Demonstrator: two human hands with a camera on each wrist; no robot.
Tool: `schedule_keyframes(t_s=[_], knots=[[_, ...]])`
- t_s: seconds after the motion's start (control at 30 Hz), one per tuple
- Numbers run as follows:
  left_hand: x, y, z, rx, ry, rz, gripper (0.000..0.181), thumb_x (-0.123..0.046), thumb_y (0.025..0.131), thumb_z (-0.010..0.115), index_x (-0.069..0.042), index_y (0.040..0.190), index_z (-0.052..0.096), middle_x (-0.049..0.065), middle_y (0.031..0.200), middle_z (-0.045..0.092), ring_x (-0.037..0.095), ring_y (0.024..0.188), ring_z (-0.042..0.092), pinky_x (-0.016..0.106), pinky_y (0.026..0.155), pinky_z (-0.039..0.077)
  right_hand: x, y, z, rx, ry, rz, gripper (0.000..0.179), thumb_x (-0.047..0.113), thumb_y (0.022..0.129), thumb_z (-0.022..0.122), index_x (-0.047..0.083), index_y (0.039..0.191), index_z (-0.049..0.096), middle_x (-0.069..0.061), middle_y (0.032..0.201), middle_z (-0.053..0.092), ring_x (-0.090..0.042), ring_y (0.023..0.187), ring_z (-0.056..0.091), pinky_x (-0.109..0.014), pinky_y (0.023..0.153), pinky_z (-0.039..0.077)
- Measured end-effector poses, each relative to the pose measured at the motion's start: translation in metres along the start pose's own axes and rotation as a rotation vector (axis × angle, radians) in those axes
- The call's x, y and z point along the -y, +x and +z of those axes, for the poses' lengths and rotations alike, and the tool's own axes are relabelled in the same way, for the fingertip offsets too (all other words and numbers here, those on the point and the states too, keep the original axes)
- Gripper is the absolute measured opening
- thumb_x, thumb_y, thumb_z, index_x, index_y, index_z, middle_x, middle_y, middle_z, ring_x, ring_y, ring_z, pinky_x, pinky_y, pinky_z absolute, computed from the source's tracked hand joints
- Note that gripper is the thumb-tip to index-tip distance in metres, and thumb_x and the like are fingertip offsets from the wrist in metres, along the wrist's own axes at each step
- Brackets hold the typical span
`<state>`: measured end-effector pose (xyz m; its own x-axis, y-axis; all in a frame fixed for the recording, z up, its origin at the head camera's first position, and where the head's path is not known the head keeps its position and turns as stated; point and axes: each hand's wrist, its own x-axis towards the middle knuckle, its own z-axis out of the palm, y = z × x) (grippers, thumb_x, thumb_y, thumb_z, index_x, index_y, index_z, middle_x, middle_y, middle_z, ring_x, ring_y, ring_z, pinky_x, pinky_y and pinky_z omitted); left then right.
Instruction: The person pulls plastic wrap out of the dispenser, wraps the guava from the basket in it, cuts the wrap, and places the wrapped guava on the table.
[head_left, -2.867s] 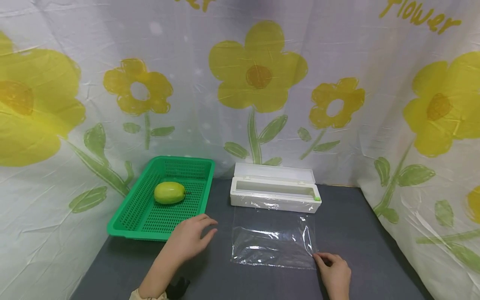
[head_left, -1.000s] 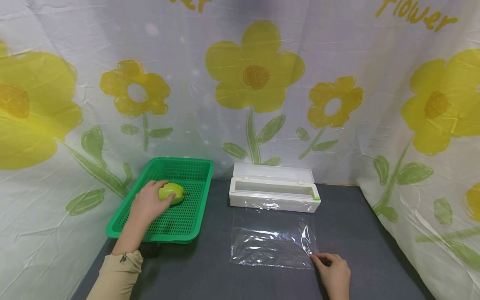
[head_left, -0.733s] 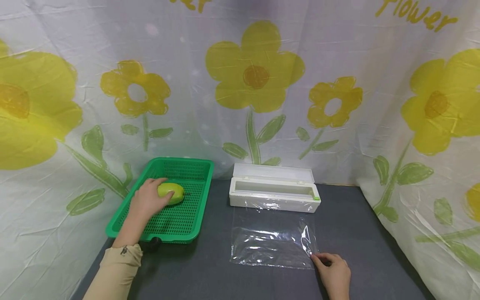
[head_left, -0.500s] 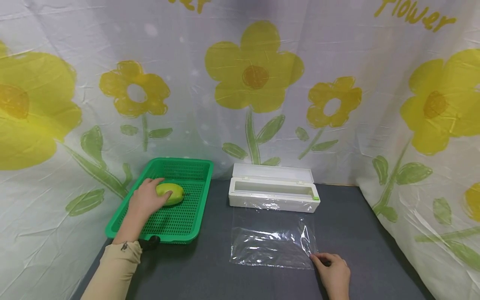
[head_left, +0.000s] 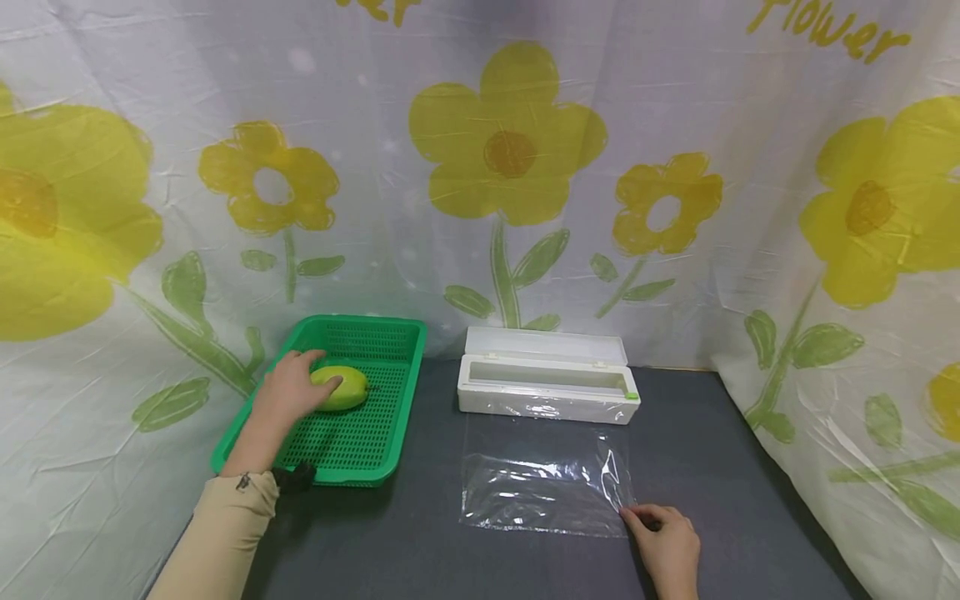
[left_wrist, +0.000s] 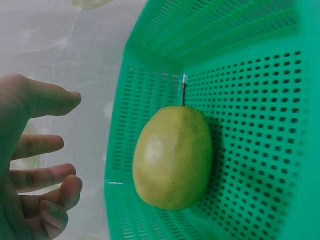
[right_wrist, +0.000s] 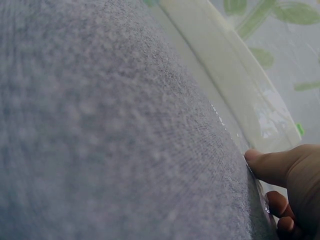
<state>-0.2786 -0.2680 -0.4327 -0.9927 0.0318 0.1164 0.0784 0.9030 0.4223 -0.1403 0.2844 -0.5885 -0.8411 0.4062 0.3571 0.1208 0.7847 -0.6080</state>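
Note:
A smooth, yellow-green oval fruit (head_left: 347, 388) with a thin dark stem-like end lies in the green plastic basket (head_left: 396, 450). My left hand (head_left: 288, 390) hovers over the basket's left side by the fruit's left end. In the left wrist view, a gap separates its loosely bent fingers (left_wrist: 42, 176) from the fruit (left_wrist: 172, 157), and they hold nothing. With thumb and fingertips, my right hand (head_left: 667, 546) pinches the near right corner of a clear plastic wrap sheet (head_left: 543, 493). The sheet runs out from the white wrap box (head_left: 551, 408).
Behind the wrap box, its white lid (head_left: 551, 346) stands raised, and a small green piece (head_left: 632, 397) sits at its right end. The dark grey table (head_left: 420, 542) meets a flower-printed curtain (head_left: 390, 250) at the back and sides. A black device is on my left wrist.
My left hand has gone from between basket and wrap to the fruit, then drawn slightly back left off it. The fruit stays in place, and my right hand keeps its pinch.

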Motion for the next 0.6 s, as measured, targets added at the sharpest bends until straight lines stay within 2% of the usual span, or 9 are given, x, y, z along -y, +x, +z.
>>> schedule_keyframes(t_s=[0.13, 0.33, 0.43, 0.6], knots=[[-0.002, 0.006, -0.007, 0.015, 0.022, 0.003, 0.070, -0.038, 0.102, 0.068, 0.008, 0.151, 0.050, 0.044, 0.149, 0.043, 0.063, 0.126, 0.050, 0.075, 0.094, 0.048, 0.000, 0.000, 0.000, -0.005, 0.004, -0.008, 0.015, 0.016, 0.078, 0.094, 0.008, 0.077, 0.082, -0.009, 0.077, 0.073, -0.034, 0.076, 0.062, -0.054, 0.076, 0.046], [0.001, 0.022, -0.008, 0.087, 0.049, -0.003, 0.073, -0.040, 0.103, 0.066, 0.009, 0.153, 0.046, 0.044, 0.152, 0.039, 0.061, 0.131, 0.048, 0.073, 0.096, 0.048, -0.002, 0.000, 0.001, -0.002, 0.002, -0.015, 0.016, 0.017, 0.078, 0.094, 0.008, 0.077, 0.082, -0.010, 0.078, 0.073, -0.035, 0.076, 0.063, -0.055, 0.076, 0.046], [0.005, 0.029, -0.004, 0.110, 0.052, -0.015, 0.074, -0.040, 0.102, 0.066, 0.009, 0.154, 0.046, 0.044, 0.154, 0.037, 0.061, 0.133, 0.046, 0.072, 0.094, 0.049, -0.003, 0.000, 0.002, 0.014, -0.003, -0.014, 0.017, 0.019, 0.078, 0.095, 0.008, 0.077, 0.082, -0.010, 0.078, 0.073, -0.035, 0.076, 0.063, -0.056, 0.077, 0.046], [0.012, 0.037, 0.009, 0.148, 0.052, -0.046, 0.078, -0.041, 0.101, 0.066, 0.008, 0.156, 0.043, 0.046, 0.157, 0.031, 0.064, 0.139, 0.038, 0.074, 0.102, 0.045, -0.003, 0.001, 0.002, 0.007, 0.000, -0.015, 0.017, 0.019, 0.078, 0.095, 0.008, 0.077, 0.082, -0.009, 0.077, 0.073, -0.035, 0.077, 0.063, -0.055, 0.076, 0.046]])
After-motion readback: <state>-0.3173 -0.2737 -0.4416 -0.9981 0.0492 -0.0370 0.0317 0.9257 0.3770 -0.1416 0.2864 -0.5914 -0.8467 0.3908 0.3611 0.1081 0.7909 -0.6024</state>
